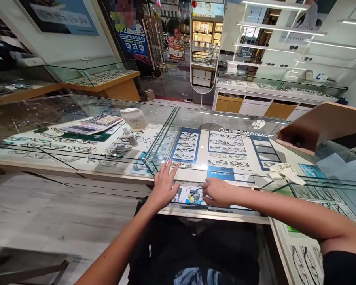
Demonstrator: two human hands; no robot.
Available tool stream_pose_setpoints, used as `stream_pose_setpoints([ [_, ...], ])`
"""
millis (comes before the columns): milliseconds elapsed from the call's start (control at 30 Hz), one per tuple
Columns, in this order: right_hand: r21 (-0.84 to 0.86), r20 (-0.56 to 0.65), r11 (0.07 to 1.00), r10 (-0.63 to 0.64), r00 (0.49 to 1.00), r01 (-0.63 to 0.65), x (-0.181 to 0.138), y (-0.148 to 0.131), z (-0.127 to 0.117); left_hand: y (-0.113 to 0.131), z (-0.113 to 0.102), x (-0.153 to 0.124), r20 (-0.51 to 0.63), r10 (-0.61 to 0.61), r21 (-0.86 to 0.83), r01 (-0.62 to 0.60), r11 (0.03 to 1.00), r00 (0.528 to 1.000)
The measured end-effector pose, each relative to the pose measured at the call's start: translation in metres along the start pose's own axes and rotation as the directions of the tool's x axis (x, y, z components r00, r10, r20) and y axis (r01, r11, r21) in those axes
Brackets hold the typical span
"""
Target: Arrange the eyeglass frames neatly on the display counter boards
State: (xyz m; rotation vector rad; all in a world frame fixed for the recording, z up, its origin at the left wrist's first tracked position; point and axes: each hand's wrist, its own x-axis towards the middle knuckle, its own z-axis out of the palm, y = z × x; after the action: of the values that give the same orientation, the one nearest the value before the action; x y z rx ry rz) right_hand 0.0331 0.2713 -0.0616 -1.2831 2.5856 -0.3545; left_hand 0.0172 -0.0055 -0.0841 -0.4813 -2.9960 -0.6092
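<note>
My left hand [163, 186] lies flat on the near edge of a glass display counter [178, 118], fingers stretched out and pointing away from me. My right hand [216, 192] is curled at the counter's near edge, its fingertips on a pair of dark-framed glasses [196, 192] that lies on a small printed card [187, 194]. I cannot tell whether the fingers pinch the frame or only touch it. Under the glass, trays [186, 145] hold rows of spectacle frames.
A crumpled white cloth [285, 172] lies on the glass to the right. A small bottle [129, 137], a white device [134, 118] and a laptop [90, 124] sit on the left counter. A tan raised ledge [323, 122] stands at the right. Wooden floor lies to the left.
</note>
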Motion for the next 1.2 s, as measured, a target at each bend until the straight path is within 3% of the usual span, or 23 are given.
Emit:
stream_pose_setpoints([
  [133,0.100,-0.140,0.987,0.136,0.981,-0.122,-0.026,-0.016,-0.041,0.000,0.000,-0.004,0.002,0.007,0.009,-0.007,1.000,1.000],
  [200,0.226,-0.290,0.953,0.264,0.920,-0.202,-0.037,-0.011,-0.064,0.001,0.000,-0.005,0.002,0.013,0.012,-0.013,1.000,1.000],
  [267,0.390,-0.422,0.881,0.430,0.798,-0.269,-0.047,0.005,-0.083,0.001,0.000,-0.005,0.003,0.017,0.018,-0.017,1.000,1.000],
  [333,0.608,-0.452,0.740,0.621,0.641,-0.288,-0.055,0.027,-0.095,0.001,0.001,-0.004,0.005,0.020,0.026,-0.020,0.999,1.000],
  [400,0.808,-0.377,0.536,0.789,0.486,-0.244,-0.061,0.051,-0.101,-0.001,0.002,-0.003,0.004,0.024,0.033,-0.024,0.999,1.000],
  [500,0.964,-0.185,0.229,0.943,0.277,-0.135,-0.067,0.085,-0.100,-0.003,0.005,-0.002,-0.008,0.033,0.035,-0.033,0.999,0.999],
  [567,0.994,-0.067,0.080,0.983,0.174,-0.068,-0.069,0.104,-0.097,-0.005,0.006,-0.002,-0.021,0.036,0.034,-0.035,0.999,0.999],
  [633,1.000,0.000,0.001,0.994,0.107,-0.009,-0.069,0.118,-0.093,-0.005,0.006,-0.002,-0.036,0.039,0.038,-0.037,0.999,0.999],
  [767,0.996,0.048,-0.050,0.998,0.029,0.068,-0.064,0.137,-0.087,-0.003,0.005,-0.003,-0.047,0.040,0.043,-0.038,0.998,0.998],
  [867,0.990,0.070,-0.070,0.998,0.005,0.122,-0.057,0.146,-0.084,-0.001,0.004,-0.003,-0.046,0.038,0.040,-0.036,0.999,0.998],
  [1200,0.964,0.070,-0.076,0.997,0.030,0.254,-0.027,0.152,-0.082,-0.001,0.000,-0.004,-0.040,0.038,0.048,-0.036,0.998,0.998],
])
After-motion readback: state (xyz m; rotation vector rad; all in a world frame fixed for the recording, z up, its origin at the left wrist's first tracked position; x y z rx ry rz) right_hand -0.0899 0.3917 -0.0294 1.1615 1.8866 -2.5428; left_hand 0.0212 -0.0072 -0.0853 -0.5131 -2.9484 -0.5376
